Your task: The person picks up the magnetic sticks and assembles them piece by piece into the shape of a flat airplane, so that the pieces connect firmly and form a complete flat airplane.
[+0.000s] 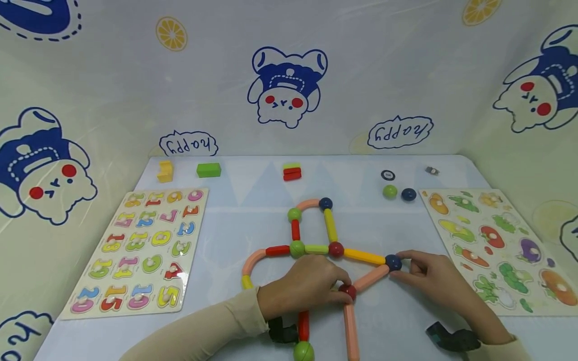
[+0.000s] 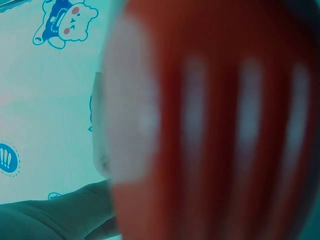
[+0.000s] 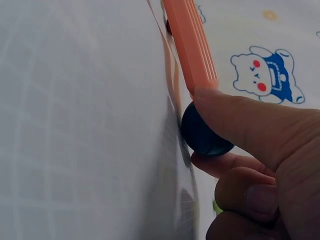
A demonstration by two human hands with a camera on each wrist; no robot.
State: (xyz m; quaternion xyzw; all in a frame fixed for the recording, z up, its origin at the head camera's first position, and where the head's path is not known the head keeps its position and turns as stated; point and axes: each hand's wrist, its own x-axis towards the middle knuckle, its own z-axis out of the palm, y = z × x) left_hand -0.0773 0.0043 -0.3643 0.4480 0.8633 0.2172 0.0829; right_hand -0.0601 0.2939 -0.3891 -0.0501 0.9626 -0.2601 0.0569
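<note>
A figure of coloured rods and balls lies on the table, partly hidden under my left arm. My left hand [image 1: 304,286] pinches a dark red ball [image 1: 348,292] at the figure's lower right. The thumb and forefinger of my right hand [image 1: 433,278] grip a dark blue ball [image 1: 393,262]. A salmon rod [image 1: 371,279] runs between these two balls, and an orange rod [image 1: 365,256] joins the blue ball to another red ball [image 1: 336,249]. In the right wrist view the salmon rod [image 3: 192,47] meets the blue ball [image 3: 204,132]. A blurred red ribbed rod [image 2: 220,125] fills much of the left wrist view.
A number puzzle board [image 1: 142,250] lies on the left, a vegetable puzzle board [image 1: 501,245] on the right. Along the back are yellow [image 1: 165,172], green [image 1: 208,170] and red blocks [image 1: 292,173], a loose green ball [image 1: 390,191] and a loose blue ball [image 1: 408,194].
</note>
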